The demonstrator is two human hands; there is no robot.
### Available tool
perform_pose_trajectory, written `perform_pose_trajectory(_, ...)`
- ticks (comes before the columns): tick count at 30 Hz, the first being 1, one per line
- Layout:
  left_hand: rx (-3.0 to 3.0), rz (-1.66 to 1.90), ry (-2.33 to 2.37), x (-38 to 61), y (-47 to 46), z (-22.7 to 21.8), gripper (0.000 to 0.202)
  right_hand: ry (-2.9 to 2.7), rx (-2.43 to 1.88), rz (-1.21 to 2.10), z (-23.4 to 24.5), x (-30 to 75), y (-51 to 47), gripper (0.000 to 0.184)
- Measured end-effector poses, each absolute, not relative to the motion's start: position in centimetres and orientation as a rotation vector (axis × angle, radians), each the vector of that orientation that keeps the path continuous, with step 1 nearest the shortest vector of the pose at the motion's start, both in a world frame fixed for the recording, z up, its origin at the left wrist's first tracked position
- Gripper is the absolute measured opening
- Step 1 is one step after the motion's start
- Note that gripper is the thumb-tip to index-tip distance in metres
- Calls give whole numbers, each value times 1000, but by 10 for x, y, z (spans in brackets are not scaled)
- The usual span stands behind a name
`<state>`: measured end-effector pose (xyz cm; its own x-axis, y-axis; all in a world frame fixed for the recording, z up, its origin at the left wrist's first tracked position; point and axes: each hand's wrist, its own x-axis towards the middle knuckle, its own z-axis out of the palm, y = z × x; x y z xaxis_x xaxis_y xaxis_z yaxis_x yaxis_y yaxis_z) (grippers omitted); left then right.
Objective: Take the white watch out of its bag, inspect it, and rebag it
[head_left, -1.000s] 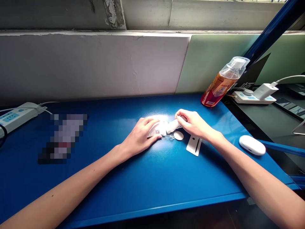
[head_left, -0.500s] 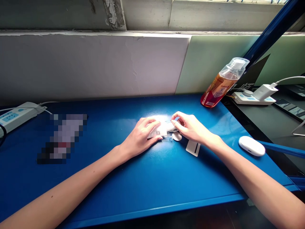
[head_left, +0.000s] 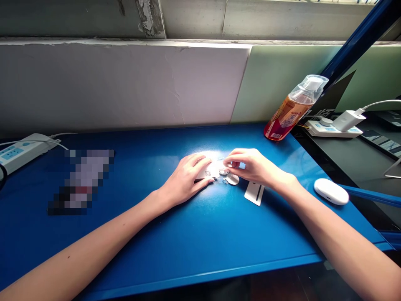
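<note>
The left hand (head_left: 187,175) grips a white QR-coded packet (head_left: 212,170) on the blue table (head_left: 188,246). Near a white disc (head_left: 232,179), the right hand (head_left: 230,163) has curled fingers; I can't tell whether they pinch anything.

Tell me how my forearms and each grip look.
The left forearm and right forearm are bare, no sleeve or watch visible; small dark spots dot the left one. The left grip and right grip show no glove or ring.

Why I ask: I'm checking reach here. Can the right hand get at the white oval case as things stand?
Probably yes: the white oval case sits uncovered on the blue table, and no object stands between it and the right hand.
</note>
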<state>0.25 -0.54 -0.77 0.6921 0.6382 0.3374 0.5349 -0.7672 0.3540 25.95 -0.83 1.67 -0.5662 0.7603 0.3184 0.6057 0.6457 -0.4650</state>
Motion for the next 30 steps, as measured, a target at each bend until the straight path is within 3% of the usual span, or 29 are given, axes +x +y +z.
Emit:
perform_pose_trajectory(7, 2657, 661, 953, 4, -6, -4, 46, -2340, -1183, 170, 14, 262, -10, 16)
perform_pose_trajectory(14, 2637, 667, 953, 3, -6, -7, 45, -2383, -1192, 310, 21, 263, -13, 29)
perform_pose_trajectory(20, 2655, 666, 945, 2, -7, -8, 48, -2186, -1297, 725, 21, 249, -22, 55)
perform_pose_trajectory(24, 2732, 624, 951, 4, -6, -9, 50, -1809, -1297, 1284, 20, 242, -23, 67)
perform_pose_trajectory(27, 2829, 540, 950, 5, -5, -9, 53, -1653, -1278, 1461, 21, 239, -21, 60)
perform_pose_trajectory(30, 2893, 429, 972, 5, -6, -7, 56, -1764, -1356, 1179, 26, 241, -19, 46)
